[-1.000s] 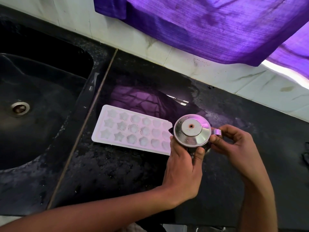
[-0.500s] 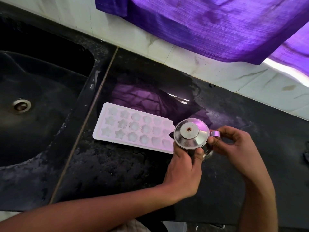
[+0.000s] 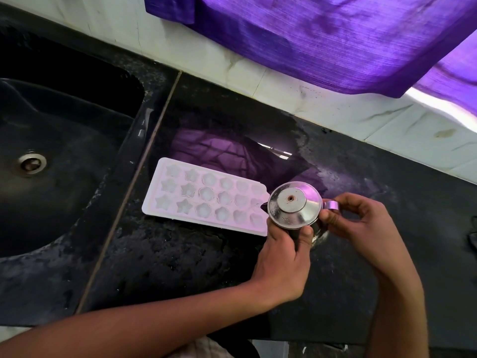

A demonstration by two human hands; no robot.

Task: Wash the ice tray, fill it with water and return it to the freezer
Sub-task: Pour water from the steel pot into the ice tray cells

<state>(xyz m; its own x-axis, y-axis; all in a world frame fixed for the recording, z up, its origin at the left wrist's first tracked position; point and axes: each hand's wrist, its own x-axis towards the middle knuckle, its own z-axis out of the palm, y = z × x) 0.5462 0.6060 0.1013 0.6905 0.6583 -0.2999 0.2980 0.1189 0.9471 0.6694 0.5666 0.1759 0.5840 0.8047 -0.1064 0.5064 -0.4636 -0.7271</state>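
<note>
The left hand (image 3: 281,257) reaches in from the lower left and is curled round the near side of a small shiny steel jug with a domed lid (image 3: 294,204), thumb and fingertips closed against the rim of the lid and the dark body beneath it; the right hand (image 3: 361,228) comes from the lower right, its thumb and forefinger pinched on the jug's small looped metal handle (image 3: 332,204), the remaining fingers loosely bent behind it and touching nothing visible; so both hands are clamped on the one jug, close together, with the jug between them and held just above the black stone worktop (image 3: 180,254); the jug's spout points away from the right hand, over the near end of a white plastic ice tray with star- and flower-shaped cells (image 3: 206,197); this tray lies flat on the worktop just beyond and to the left of the left hand, its right end overlapped by the jug, neither hand touching it; whether its cells hold water cannot be told; farther left of the left hand, well apart, is the black sink (image 3: 64,177) with its round metal drain (image 3: 33,163); beyond both hands, purple cloth (image 3: 322,40) hangs over the pale tiled wall (image 3: 258,76).
</note>
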